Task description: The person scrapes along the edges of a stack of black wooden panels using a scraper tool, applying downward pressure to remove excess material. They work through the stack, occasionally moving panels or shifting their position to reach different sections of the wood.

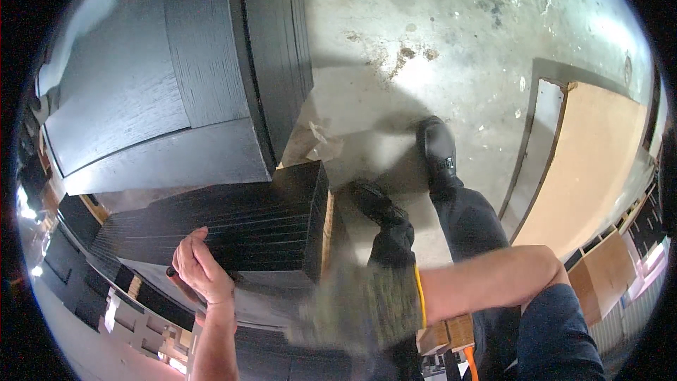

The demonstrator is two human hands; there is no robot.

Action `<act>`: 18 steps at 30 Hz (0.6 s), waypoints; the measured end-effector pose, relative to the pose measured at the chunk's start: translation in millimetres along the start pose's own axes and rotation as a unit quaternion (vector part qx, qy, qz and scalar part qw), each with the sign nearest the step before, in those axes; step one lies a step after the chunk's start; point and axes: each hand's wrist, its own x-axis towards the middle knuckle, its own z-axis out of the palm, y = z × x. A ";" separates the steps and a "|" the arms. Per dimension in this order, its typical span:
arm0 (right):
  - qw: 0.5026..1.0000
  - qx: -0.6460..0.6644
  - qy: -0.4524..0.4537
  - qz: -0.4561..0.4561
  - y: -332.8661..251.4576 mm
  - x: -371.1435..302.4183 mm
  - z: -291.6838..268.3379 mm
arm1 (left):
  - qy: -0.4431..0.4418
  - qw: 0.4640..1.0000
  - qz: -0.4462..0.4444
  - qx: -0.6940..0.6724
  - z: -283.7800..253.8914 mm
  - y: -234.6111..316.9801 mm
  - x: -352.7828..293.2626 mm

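Gripping bare-fingered, left hand (202, 269) clamps the near edge of the stacked black panels (233, 229) to steady them, while the gloved right hand (367, 303), blurred, hides its grip.

A stack of panels (233, 229) lies in front of the person, the left hand (201, 264) on its near edge. Behind it stands a door (176, 70). A board (592, 162) lies to the right on the floor (437, 35).

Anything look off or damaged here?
The floor carries brown stains and pale debris beside the stack of black panels. The right hand is motion-blurred in a glove; the left hand is bare.
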 end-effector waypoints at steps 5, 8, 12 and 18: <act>0.976 -0.155 0.131 0.078 68.8 -5.2 1.4 | 0.015 1.000 0.017 0.004 1.1 0.4 2.1; 0.947 -0.043 0.102 0.300 158.9 -6.7 45.2 | 0.012 0.999 0.028 0.010 0.7 -1.7 1.4; 0.960 -0.060 0.081 0.262 206.6 -6.0 89.0 | 0.010 1.000 0.015 -0.005 1.2 -2.8 0.8; 0.953 -0.049 -0.023 0.299 189.5 17.4 62.9 | 0.021 1.000 0.010 -0.012 2.9 -2.2 1.2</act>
